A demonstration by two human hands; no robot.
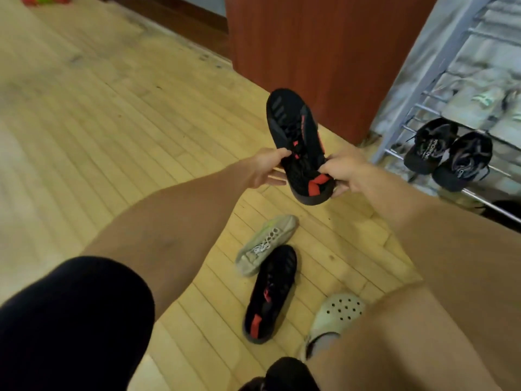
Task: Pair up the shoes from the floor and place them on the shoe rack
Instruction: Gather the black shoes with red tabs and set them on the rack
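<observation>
From the head camera I see both hands raised over the pale wooden plank floor [112, 114], holding one black low-top sneaker with red accents [298, 142], toe pointing far. My left hand [266, 170] grips its left side near the laces; my right hand [342, 172] pinches the heel end. Its matching black-and-red sneaker [269, 292] lies on the floor nearer to me, touching a grey-beige lace-up sneaker [265, 244] on its far left. A cream perforated clog [335, 314] sits near right. On the metal wire shoe rack [423, 103] at far right rests a dark pair of shoes [448, 153] with white lettering too blurred to read.
</observation>
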